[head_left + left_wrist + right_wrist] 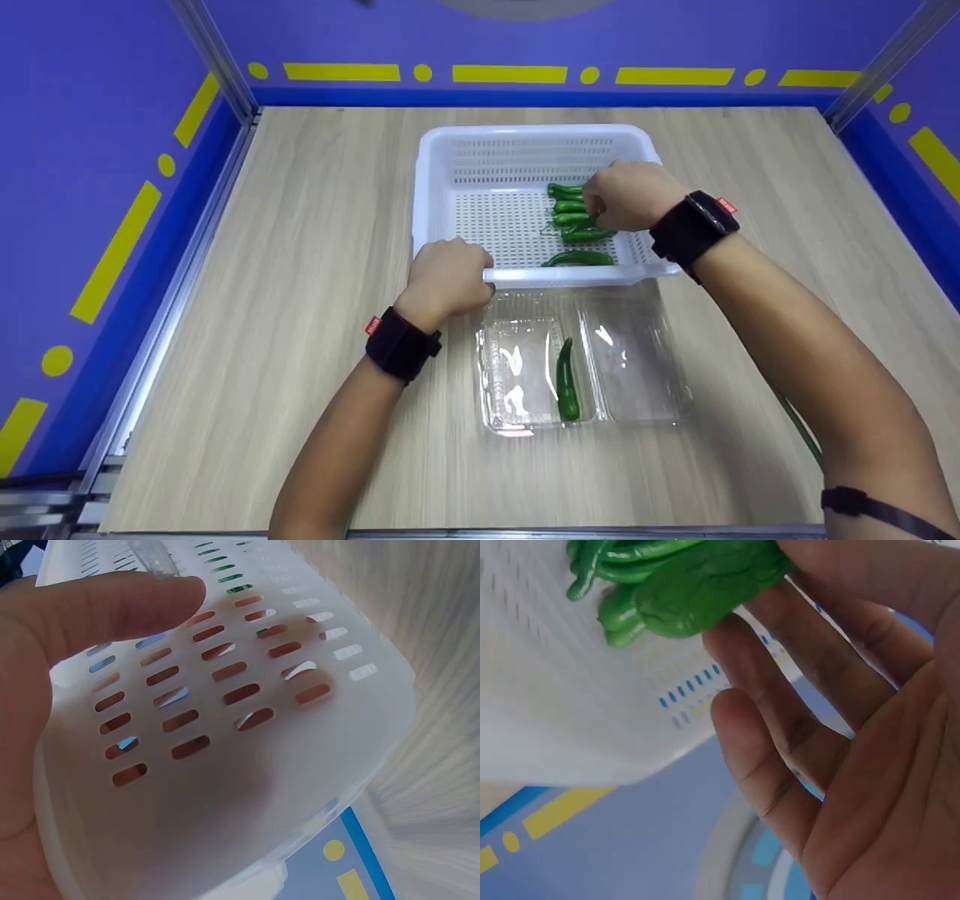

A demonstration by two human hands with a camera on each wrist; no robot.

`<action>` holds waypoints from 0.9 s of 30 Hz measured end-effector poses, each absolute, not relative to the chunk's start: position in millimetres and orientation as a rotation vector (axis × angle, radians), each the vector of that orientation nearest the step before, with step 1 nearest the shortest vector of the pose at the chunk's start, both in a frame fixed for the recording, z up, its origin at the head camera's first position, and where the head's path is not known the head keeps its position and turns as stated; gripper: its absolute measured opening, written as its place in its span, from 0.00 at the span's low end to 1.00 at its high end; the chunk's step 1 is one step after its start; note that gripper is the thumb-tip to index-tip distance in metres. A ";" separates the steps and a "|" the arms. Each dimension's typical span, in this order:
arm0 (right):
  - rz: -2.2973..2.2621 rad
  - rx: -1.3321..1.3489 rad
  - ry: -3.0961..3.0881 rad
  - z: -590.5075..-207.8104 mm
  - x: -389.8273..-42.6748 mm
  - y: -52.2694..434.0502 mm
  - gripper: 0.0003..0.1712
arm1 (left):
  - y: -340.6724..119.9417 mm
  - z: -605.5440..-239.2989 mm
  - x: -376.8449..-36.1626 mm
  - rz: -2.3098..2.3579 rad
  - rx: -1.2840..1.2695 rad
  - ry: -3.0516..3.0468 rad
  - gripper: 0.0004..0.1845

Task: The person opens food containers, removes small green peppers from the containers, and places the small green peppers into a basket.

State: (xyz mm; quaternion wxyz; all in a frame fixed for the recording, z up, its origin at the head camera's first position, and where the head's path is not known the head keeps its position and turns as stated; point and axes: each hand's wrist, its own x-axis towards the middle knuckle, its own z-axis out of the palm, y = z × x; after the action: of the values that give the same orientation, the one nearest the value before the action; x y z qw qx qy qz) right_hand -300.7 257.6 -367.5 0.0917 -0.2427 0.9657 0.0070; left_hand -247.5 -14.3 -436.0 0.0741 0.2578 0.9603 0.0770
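Observation:
A white perforated basket (pixel 536 130) holds several green chili peppers (pixel 579 259) along its right side. My left hand (pixel 450 279) grips the basket's front left corner, the thumb (pixel 127 609) lying along the outer wall in the left wrist view. Inside the basket, my right hand (pixel 631 196) pinches one green chili pepper (pixel 705 589) by its end between thumb and fingers; in the head view the hand hides part of the peppers. In front of the basket sits an unfolded clear plastic clamshell box (pixel 517 375), with a single green chili pepper (pixel 568 386) lying lengthwise in its left half.
The basket and box stand on a light wood-grain table (pixel 300 225). Blue panels with yellow markings (pixel 510 73) close off the back and sides, joined by metal corner posts (pixel 217 56).

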 end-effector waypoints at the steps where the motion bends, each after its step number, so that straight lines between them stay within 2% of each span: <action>1: 0.030 -0.709 2.853 -369.6 -303.2 257.6 0.05 | -14.1 -436.1 -247.5 0.231 0.773 2.885 0.17; 8: 0.070 -0.701 2.783 -385.9 -310.1 257.3 0.08 | -13.1 -435.8 -247.0 0.250 0.765 2.868 0.10; 12: 0.091 -0.695 2.763 -391.2 -312.9 254.4 0.10 | -14.2 -435.3 -247.2 0.251 0.765 2.868 0.11; 19: 0.131 -0.653 2.723 -400.1 -316.8 250.9 0.21 | -13.7 -436.1 -247.5 0.261 0.758 2.872 0.06; 23: 0.140 -0.652 2.740 -400.7 -316.6 250.6 0.19 | -13.6 -436.2 -247.6 0.251 0.757 2.878 0.06; 27: 0.148 -0.672 2.757 -404.0 -317.0 250.6 0.17 | -13.5 -435.0 -247.4 0.250 0.764 2.882 0.13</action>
State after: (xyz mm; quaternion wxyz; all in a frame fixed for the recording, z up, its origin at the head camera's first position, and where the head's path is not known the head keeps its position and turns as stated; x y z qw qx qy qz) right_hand -317.0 250.6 -404.0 0.1496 -0.2340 0.9593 0.0513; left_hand -247.4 -13.5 -435.0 0.0746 0.2545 0.9606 0.0832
